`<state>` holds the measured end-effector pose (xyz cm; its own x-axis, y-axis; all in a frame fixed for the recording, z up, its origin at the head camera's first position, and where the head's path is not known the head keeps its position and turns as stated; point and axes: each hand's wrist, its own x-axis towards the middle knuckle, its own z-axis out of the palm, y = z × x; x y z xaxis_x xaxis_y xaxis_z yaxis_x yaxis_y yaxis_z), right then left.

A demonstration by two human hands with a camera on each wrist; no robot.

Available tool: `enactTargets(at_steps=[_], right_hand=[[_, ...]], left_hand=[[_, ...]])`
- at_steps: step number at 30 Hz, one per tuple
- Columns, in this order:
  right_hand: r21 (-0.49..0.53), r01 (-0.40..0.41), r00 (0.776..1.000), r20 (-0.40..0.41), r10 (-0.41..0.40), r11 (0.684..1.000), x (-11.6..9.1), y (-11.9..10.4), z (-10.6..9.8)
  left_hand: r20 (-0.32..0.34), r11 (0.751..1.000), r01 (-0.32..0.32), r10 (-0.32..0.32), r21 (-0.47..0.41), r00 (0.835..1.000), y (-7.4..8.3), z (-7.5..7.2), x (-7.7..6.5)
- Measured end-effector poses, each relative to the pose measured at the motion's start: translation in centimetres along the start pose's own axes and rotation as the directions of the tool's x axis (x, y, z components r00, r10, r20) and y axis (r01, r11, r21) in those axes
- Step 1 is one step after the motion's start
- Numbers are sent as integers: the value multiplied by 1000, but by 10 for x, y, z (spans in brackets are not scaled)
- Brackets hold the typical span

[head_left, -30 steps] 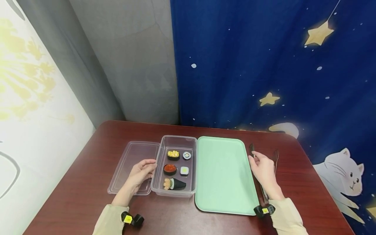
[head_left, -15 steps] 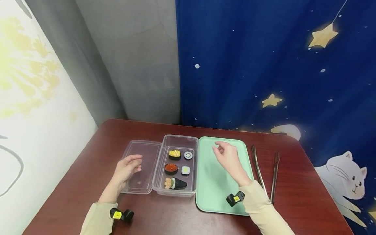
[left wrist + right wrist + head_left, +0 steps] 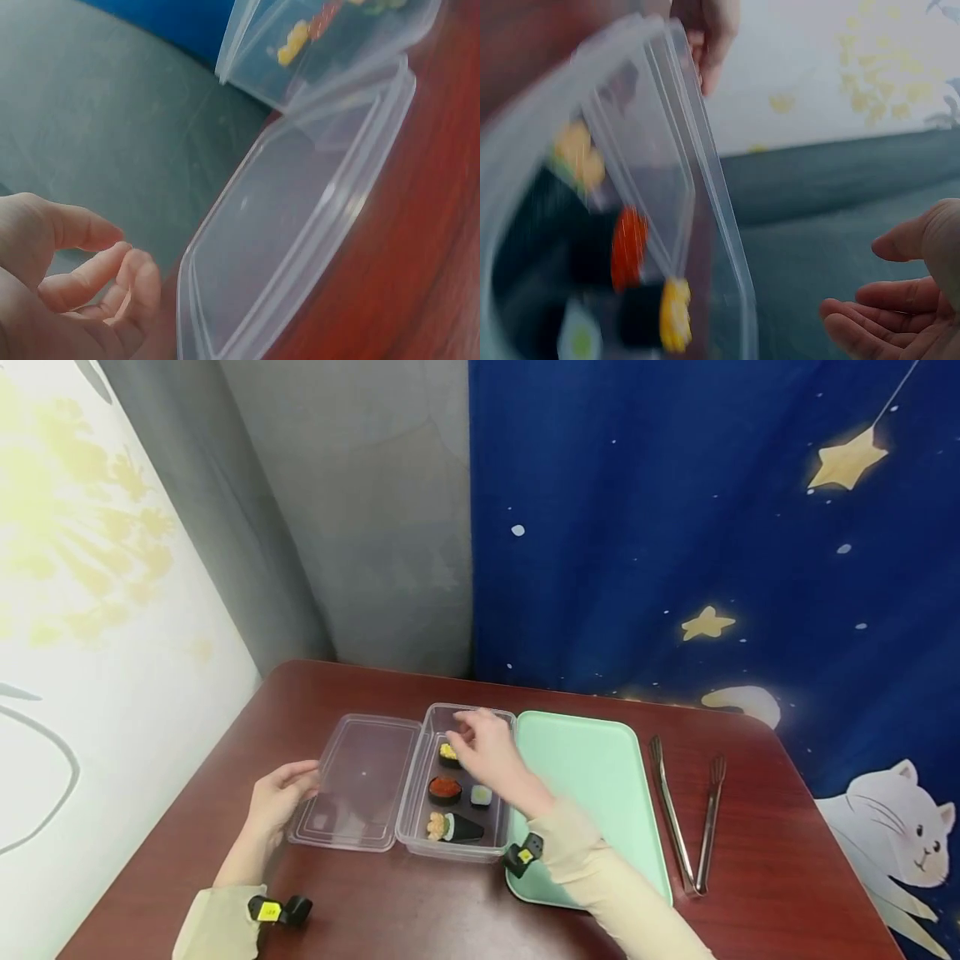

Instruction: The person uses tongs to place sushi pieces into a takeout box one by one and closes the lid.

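Note:
My left hand [image 3: 279,800] is at the left edge of a clear plastic lid [image 3: 358,781], fingers loosely bent with thumb and index tips close together. The left wrist view shows nothing in that hand [image 3: 82,281]. Over the clear plastic container [image 3: 457,853] hovers my right hand [image 3: 491,756], thumb and fingers apart and nothing between them [image 3: 896,300]. Inside the container lie a corn-topped sushi [image 3: 447,752], partly covered by the hand, a red roe sushi [image 3: 445,790], a square white-topped piece [image 3: 481,796] and a cone-shaped hand roll [image 3: 459,828].
To the container's right lies a light green tray [image 3: 592,756], partly under my right forearm. Metal tongs [image 3: 709,828] lie spread on the dark red table [image 3: 405,910], right of the tray. Curtains [image 3: 570,568] hang behind the table's far edge.
My right hand has moved left from beside the tongs, across the tray, to above the container. My left hand has moved from the container's left rim to the lid's left edge.

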<state>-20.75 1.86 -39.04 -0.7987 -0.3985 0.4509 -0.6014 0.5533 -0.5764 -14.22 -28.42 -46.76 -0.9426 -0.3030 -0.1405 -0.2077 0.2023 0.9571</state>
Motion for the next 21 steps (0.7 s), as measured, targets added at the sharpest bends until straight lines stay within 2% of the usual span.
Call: enactTargets(at_steps=[7, 10, 12, 14, 16, 18, 21], right_hand=[[18, -4, 998, 61, 3, 1000, 5, -31, 44], [6, -66, 992, 108, 64, 998, 6, -43, 59], [16, -138, 980, 146, 134, 990, 8, -51, 69], [46, -222, 960, 183, 211, 974, 9, -59, 79], [96, -336, 924, 226, 308, 937, 10, -67, 89], [158, -449, 880, 250, 404, 879, 11, -73, 99], [238, -571, 818, 244, 520, 786, 10, -79, 113]], left_hand=[[-67, 998, 2, 2, 66, 998, -13, -8, 3], [-71, 993, 7, 2, 119, 997, -16, -9, 4], [-71, 987, 7, 5, 159, 997, -17, -10, 3], [-72, 980, -2, 16, 201, 997, -19, -10, 4], [-79, 972, -11, 30, 234, 996, -20, -11, 4], [-90, 962, -20, 46, 272, 995, -21, -11, 6], [-106, 946, -30, 68, 322, 992, -20, -10, 8]])
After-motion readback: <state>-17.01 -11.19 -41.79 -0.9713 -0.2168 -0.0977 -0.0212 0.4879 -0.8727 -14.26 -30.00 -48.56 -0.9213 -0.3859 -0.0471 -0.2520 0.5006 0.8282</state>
